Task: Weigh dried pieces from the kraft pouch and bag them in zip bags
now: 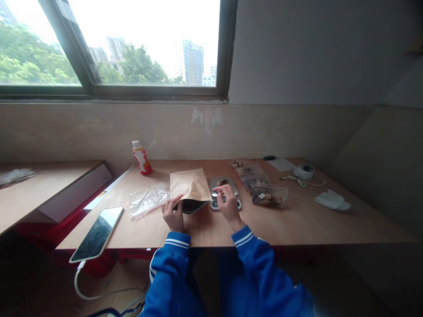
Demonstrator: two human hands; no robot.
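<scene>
A brown kraft paper bag [190,184] lies on the table with its dark mouth facing me. My left hand [174,215] grips the left corner of that mouth, fingers closed on the paper. Just right of the bag is a small kitchen scale [234,185], with a little brownish piece [222,182] on its plate. Over the scale's front part hovers my right hand [227,204]. Its index finger points left towards the bag and the thumb is apart from it; I see nothing held. The hand covers part of the scale's front panel.
Clear zip bags [269,196] with brown dried pieces lie right of the scale. A crumpled clear plastic bag [149,200], a bottle [142,158] and a phone [99,233] with a cable are on the left. Farther right are a white camera [304,171] and a white cloth-like item [332,200].
</scene>
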